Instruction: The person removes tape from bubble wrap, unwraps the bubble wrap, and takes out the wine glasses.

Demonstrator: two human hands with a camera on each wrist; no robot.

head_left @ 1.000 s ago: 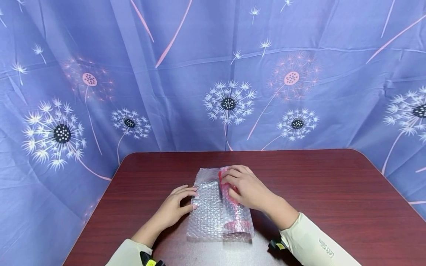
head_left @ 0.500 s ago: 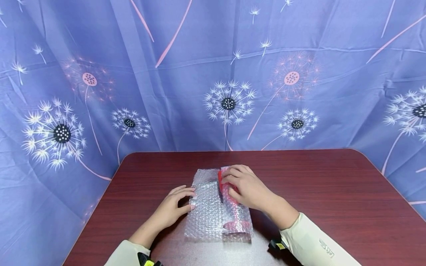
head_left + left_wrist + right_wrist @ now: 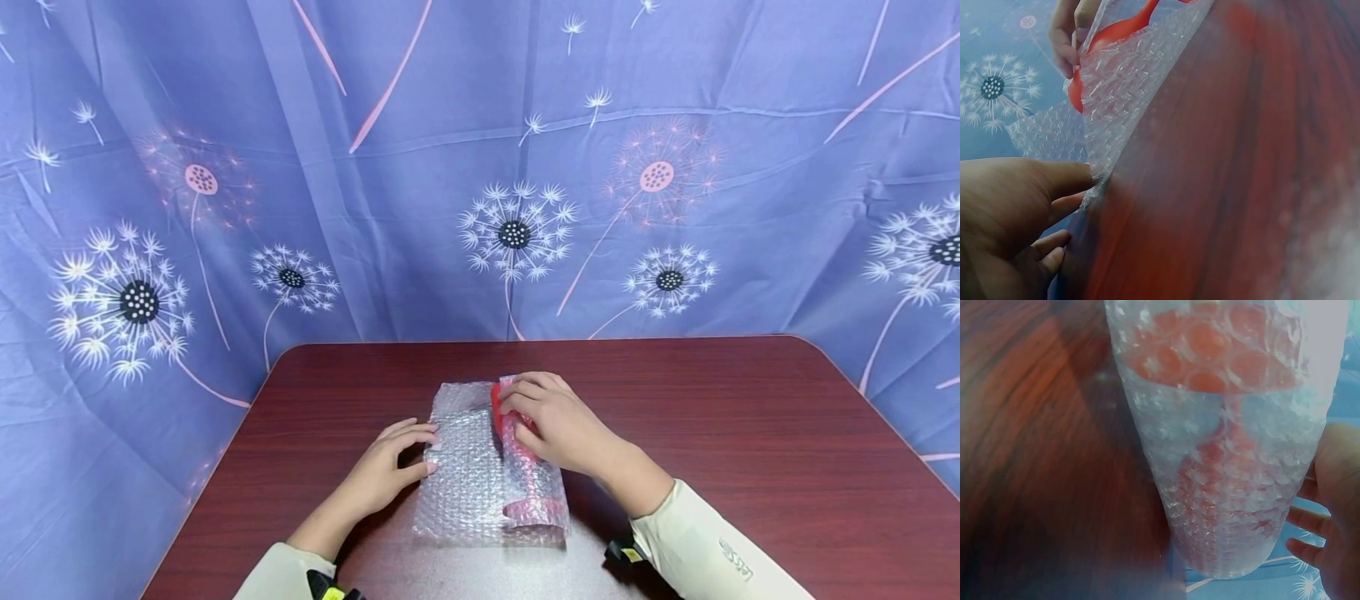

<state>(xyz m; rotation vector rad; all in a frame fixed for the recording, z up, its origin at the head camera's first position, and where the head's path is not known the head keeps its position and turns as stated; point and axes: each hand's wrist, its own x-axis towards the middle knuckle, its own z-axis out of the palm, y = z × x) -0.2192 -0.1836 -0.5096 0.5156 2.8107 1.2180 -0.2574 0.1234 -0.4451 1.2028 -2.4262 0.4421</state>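
A red goblet (image 3: 1116,32) lies on its side, partly rolled in clear bubble wrap (image 3: 461,475). My right hand (image 3: 555,421) grips the wrapped goblet from above, fingers curled over its bowl end. In the right wrist view the goblet's round foot (image 3: 1210,353) and stem (image 3: 1233,419) show through the wrap, and that hand's fingertips are hidden behind the roll. The loose part of the sheet spreads to the left. My left hand (image 3: 386,467) holds this sheet's left edge with thumb and fingertips, seen close up in the left wrist view.
Everything lies on a dark red wood-grain table (image 3: 712,417). Behind and beside it hangs a blue cloth (image 3: 420,208) printed with dandelions. Black straps with yellow marks (image 3: 330,590) sit at the cuffs of the pale sleeves (image 3: 697,542).
My left hand has shifted slightly left, and the sheet's left edge has moved with it. More red shows at the roll's top end. The right hand stays in place on the goblet.
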